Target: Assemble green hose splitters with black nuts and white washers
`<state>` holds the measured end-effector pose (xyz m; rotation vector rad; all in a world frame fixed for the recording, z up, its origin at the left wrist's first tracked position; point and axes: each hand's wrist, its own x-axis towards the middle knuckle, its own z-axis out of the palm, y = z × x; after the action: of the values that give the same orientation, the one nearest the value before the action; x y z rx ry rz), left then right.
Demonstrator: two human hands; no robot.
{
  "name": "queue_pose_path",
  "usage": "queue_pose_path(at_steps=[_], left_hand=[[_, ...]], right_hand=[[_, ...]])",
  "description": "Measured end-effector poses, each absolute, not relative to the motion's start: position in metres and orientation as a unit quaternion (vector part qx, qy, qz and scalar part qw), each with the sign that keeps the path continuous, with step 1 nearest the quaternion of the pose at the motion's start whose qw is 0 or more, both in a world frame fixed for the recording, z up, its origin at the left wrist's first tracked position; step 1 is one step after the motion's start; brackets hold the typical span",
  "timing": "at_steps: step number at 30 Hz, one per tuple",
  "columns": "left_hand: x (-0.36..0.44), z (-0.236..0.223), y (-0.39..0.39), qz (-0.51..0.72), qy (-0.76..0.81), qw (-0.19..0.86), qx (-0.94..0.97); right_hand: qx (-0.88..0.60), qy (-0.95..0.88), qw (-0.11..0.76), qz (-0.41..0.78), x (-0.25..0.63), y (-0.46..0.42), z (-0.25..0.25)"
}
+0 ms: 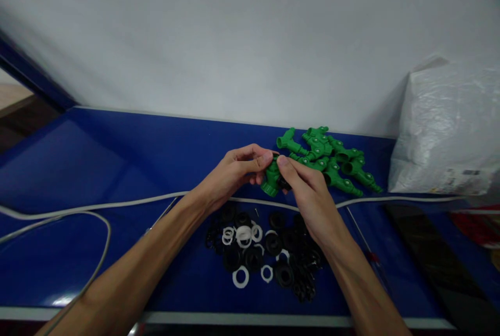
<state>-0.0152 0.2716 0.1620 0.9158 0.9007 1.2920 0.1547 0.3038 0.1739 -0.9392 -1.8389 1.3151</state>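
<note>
A green plastic pipe fitting [270, 178] is held up over the blue table between both hands. My left hand [248, 165] closes on its upper left side, thumb against it. My right hand [302, 174] pinches it from the right, thumb near the top. A small black part [284, 184] shows beside the fitting under the right fingers; how it joins is partly hidden. Below lie black rings [253, 259] and white rings [240, 277], scattered in a loose group. More green fittings [312, 146] are heaped behind my right hand.
A white cable [148, 199] runs across the blue table [156, 143]. A screwdriver [369, 252] lies right of my right forearm, near a long dark object [437, 263]. A plastic-wrapped package [445, 133] stands at the right against the pale wall [234, 39].
</note>
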Motion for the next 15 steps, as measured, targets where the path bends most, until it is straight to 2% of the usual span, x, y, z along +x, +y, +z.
queue_pose_path(at_steps=[15], left_hand=[[-0.0145,0.1638,0.2721,0.561,0.391,0.638,0.355]], right_hand=[[-0.334,-0.652,0.346,0.586,0.1544,0.3057,0.1683]])
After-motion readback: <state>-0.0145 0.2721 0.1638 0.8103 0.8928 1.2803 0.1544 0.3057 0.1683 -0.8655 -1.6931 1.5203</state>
